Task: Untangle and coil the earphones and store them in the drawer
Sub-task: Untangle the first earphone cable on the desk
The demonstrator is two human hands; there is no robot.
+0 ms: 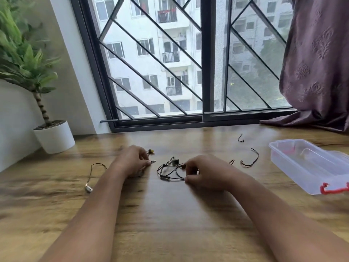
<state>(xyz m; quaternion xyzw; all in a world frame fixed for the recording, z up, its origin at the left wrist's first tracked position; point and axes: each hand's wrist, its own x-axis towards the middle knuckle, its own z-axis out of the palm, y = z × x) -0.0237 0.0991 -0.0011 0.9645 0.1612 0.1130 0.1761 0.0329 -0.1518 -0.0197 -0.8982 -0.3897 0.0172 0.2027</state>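
Head view: left hand [132,161] pinches the plug [153,162], right hand [202,173] pinches the tangled earphones [168,172] — held apart on the table [170,214], probably to pull knots loose.

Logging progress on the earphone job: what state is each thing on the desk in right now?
Tangled black earphone cable: loose loops on the wooden desk, not coiled.
Left hand: pinches the cable near its plug.
Right hand: pinches the tangle.
White earbud: lying free on the desk.
Clear plastic box: lid seemingly on, untouched.
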